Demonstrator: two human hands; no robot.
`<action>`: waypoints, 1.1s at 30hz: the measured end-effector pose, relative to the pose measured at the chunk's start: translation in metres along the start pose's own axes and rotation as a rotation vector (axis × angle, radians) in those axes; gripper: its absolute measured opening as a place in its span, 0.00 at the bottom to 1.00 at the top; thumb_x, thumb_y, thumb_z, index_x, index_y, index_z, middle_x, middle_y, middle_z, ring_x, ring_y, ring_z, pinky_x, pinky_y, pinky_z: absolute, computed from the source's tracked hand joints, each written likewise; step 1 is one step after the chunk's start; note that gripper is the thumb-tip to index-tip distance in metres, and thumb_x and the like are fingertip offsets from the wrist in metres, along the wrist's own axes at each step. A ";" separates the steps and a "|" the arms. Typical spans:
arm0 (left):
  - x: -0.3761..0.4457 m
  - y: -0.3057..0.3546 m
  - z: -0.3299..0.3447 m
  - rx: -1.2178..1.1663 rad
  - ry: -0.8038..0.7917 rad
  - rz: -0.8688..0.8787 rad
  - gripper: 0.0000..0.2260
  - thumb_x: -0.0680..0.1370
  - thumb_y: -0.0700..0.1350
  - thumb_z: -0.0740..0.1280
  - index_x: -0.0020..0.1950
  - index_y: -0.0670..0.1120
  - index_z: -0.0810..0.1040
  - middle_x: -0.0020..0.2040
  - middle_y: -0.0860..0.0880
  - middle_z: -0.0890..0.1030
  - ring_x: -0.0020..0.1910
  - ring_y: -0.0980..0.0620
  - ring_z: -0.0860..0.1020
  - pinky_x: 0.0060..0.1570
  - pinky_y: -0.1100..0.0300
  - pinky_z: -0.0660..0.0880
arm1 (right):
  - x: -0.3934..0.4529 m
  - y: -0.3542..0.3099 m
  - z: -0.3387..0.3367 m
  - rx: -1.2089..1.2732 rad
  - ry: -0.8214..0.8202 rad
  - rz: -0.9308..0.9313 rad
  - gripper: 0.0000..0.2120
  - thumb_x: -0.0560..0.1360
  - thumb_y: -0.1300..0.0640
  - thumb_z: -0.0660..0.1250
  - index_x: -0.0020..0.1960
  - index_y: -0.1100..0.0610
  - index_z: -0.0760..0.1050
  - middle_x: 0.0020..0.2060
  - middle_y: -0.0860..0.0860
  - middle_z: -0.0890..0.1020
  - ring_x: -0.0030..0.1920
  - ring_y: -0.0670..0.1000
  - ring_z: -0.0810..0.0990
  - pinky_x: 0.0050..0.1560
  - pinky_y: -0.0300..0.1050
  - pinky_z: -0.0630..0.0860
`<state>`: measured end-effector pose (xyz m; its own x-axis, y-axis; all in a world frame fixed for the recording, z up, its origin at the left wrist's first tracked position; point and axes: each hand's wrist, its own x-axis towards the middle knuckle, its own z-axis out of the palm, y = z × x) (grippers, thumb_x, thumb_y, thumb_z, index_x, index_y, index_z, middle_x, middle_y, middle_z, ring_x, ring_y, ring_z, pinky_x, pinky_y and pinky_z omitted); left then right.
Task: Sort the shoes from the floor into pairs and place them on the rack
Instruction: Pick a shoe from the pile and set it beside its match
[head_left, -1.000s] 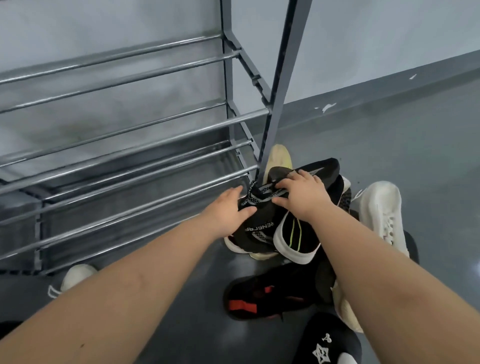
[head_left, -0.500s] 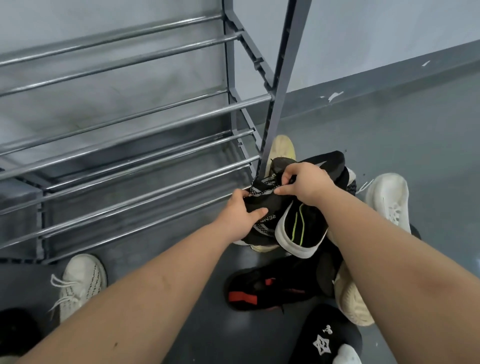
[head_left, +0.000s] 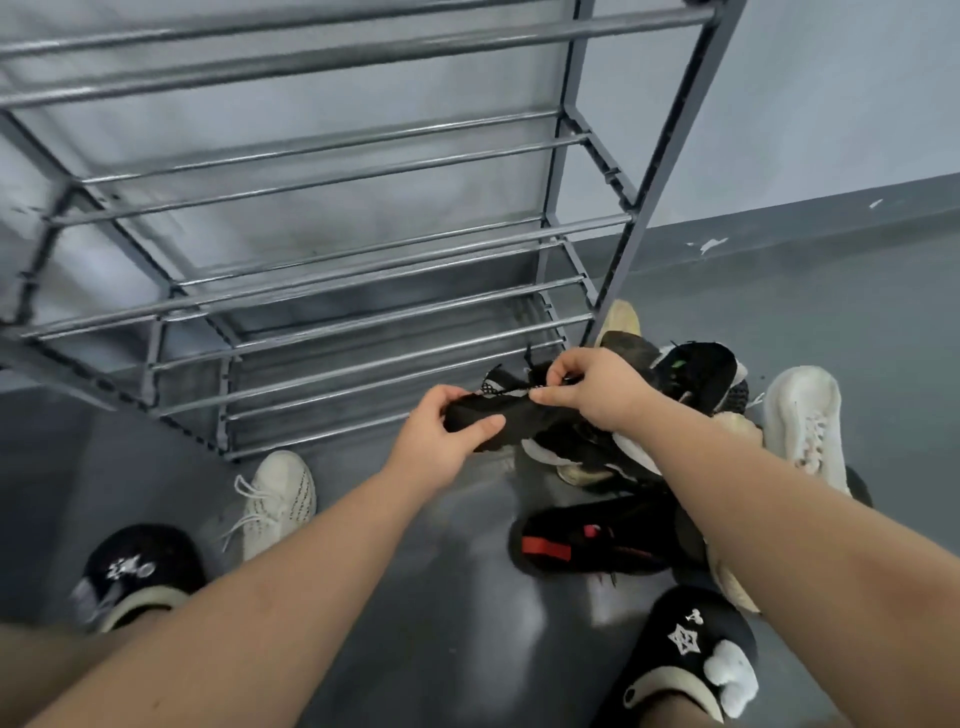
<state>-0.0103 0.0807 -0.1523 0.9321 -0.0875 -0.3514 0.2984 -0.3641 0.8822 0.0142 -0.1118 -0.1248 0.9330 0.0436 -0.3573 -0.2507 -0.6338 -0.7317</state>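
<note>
Right now I have a black knit shoe lifted just off the pile of shoes that lies at the foot of the rack, on its right front post. My left hand is closed around one end of the shoe, thumb on top, probably to steady it. My right hand pinches its speckled lace and collar between thumb and fingertips, likely to pull it free of the tangle. No shoe sits on the rack's bars. A cream sneaker lies alone on the floor in front of the rack's lowest bars, well apart from the pile. A black shoe with a red tab lies on the near side of the pile, a white sneaker on its right edge. Pairing looks barely begun.
</note>
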 end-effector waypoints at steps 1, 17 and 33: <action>-0.004 0.001 -0.011 0.048 0.006 0.016 0.15 0.70 0.48 0.75 0.52 0.50 0.73 0.47 0.53 0.79 0.50 0.51 0.77 0.55 0.55 0.75 | -0.005 -0.004 0.006 0.040 0.015 0.011 0.14 0.70 0.54 0.74 0.33 0.52 0.71 0.31 0.46 0.73 0.33 0.46 0.71 0.38 0.40 0.68; -0.095 -0.022 -0.133 0.063 0.244 0.026 0.20 0.68 0.52 0.76 0.55 0.48 0.75 0.54 0.51 0.80 0.53 0.51 0.78 0.57 0.56 0.73 | -0.086 -0.095 0.122 0.199 0.441 0.074 0.29 0.73 0.44 0.69 0.67 0.58 0.68 0.64 0.54 0.73 0.64 0.53 0.72 0.62 0.42 0.66; -0.113 -0.044 -0.105 0.054 0.163 -0.003 0.15 0.70 0.50 0.75 0.50 0.49 0.72 0.57 0.49 0.75 0.55 0.51 0.75 0.54 0.61 0.70 | -0.093 -0.102 0.160 1.164 0.081 0.441 0.16 0.74 0.55 0.70 0.58 0.62 0.76 0.44 0.56 0.83 0.43 0.55 0.82 0.32 0.45 0.80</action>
<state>-0.1073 0.2038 -0.1183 0.9536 0.0637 -0.2941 0.2934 -0.4138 0.8618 -0.0886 0.0726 -0.1096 0.7142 -0.0725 -0.6962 -0.5873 0.4790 -0.6524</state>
